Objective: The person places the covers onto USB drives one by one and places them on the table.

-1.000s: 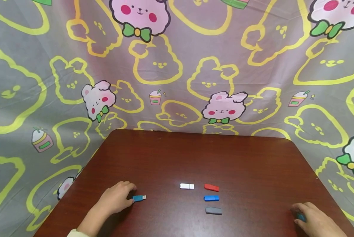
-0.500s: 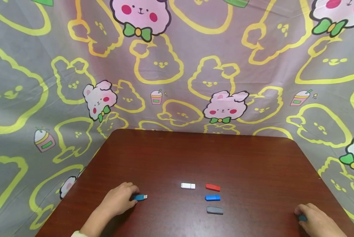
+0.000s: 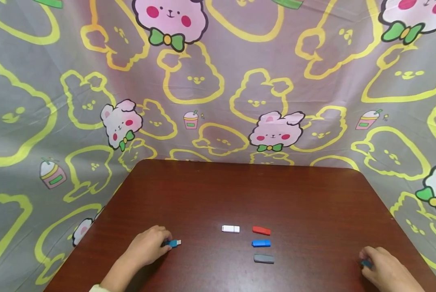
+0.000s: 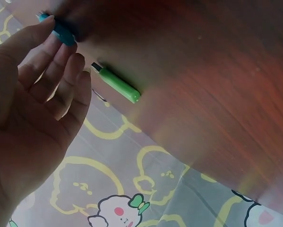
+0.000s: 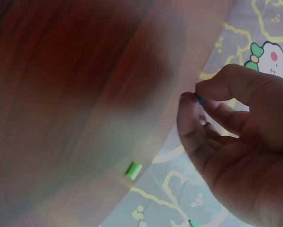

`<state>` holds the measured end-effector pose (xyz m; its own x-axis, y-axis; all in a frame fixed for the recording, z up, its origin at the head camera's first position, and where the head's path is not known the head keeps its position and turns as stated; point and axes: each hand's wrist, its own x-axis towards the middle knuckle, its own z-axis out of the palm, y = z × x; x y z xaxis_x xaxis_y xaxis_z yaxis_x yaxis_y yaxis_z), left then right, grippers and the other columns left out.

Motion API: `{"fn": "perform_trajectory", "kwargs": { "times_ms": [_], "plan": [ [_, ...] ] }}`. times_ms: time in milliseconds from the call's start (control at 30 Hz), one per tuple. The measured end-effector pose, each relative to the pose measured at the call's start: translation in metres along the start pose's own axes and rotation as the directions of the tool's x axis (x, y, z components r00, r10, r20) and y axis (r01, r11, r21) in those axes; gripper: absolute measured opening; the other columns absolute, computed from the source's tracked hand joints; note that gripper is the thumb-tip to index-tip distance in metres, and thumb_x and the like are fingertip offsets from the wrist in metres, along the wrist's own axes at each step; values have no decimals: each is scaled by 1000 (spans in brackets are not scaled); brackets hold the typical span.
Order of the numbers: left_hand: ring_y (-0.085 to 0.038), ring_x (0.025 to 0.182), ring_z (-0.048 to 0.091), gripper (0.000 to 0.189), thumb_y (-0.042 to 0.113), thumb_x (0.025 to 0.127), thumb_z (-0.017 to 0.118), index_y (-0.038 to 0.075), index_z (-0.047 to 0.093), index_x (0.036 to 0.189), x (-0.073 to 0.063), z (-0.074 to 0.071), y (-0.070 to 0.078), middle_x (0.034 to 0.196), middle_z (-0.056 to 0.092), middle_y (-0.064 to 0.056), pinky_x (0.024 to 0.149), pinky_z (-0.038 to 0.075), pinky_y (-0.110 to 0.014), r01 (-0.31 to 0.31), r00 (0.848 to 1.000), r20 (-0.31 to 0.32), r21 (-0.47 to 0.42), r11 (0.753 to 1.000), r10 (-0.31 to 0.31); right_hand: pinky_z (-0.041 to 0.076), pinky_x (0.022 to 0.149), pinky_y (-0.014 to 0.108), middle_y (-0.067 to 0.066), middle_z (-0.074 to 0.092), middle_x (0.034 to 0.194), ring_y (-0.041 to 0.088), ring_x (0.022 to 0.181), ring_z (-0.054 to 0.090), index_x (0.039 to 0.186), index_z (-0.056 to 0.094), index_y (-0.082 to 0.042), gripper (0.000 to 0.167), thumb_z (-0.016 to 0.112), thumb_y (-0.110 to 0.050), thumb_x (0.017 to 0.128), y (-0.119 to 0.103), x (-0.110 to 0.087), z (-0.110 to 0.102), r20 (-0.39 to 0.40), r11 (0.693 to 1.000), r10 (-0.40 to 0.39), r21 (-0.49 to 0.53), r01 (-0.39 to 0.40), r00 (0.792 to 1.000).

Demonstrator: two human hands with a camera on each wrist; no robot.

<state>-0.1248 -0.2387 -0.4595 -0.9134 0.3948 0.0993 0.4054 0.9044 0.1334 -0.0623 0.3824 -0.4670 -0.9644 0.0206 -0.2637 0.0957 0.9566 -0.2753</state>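
Note:
In the head view my left hand (image 3: 150, 245), at the left of the table, pinches a teal USB stick (image 3: 172, 243) with its metal plug pointing right. The left wrist view shows thumb and fingertips on the teal body (image 4: 63, 35). Close by lies a green USB stick (image 4: 118, 85) with its plug bare, hidden in the head view. At the far right my right hand (image 3: 386, 267) pinches a small teal cap (image 3: 366, 263) between thumb and forefinger; only a sliver of the cap (image 5: 199, 99) shows in the right wrist view. A green cap (image 5: 133, 170) lies near that hand.
Midway between the hands lie a white USB stick (image 3: 230, 229), a red one (image 3: 261, 230), a blue one (image 3: 261, 243) and a grey one (image 3: 263, 258). The brown table (image 3: 218, 190) meets a patterned cloth (image 3: 218, 89) at its back and sides.
My left fingers have slid slightly right over the teal stick, covering more of its body. The teal cap has shifted a little left and up in my right hand.

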Motion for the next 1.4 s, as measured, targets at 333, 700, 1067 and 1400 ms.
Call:
{"fn": "perform_trajectory", "kwargs": {
  "times_ms": [333, 700, 1067, 1400],
  "plan": [
    [-1, 62, 44, 19, 19, 78, 84, 19, 65, 80, 10, -9, 6, 76, 53, 12, 52, 40, -22, -53, 997, -56, -77, 996, 49, 47, 63, 30, 3, 58, 94, 16, 79, 52, 104, 68, 0, 23, 72, -10, 84, -35, -5, -6, -184, 992, -92, 63, 105, 979],
    [2, 63, 44, 18, 10, 77, 80, 14, 64, 84, 29, -15, 35, 75, 54, 9, 53, 42, -16, -262, 962, -136, -203, 944, 238, 47, 60, 23, -3, 61, 97, -4, 72, 48, 109, 70, -6, 23, 72, -6, 86, -61, -9, -3, -295, 969, -180, 108, 220, 938],
    [0, 69, 53, 19, 11, 78, 79, 13, 69, 94, 45, -13, 59, 84, 62, 6, 59, 47, -17, -341, 936, -153, -172, 924, 317, 41, 58, 17, -13, 57, 88, -7, 70, 45, 92, 70, -13, 32, 81, 7, 70, -71, -7, 12, -584, 891, -376, -15, 453, 720],
    [-1, 70, 53, 18, 9, 79, 78, 11, 70, 95, 53, -13, 73, 85, 62, 4, 61, 48, -16, -378, 920, -165, -134, 916, 355, 49, 61, 23, -7, 61, 93, -5, 72, 49, 98, 71, -10, 25, 80, 2, 77, -81, -7, 8, -471, 925, -306, 58, 375, 828]
  ]
}}
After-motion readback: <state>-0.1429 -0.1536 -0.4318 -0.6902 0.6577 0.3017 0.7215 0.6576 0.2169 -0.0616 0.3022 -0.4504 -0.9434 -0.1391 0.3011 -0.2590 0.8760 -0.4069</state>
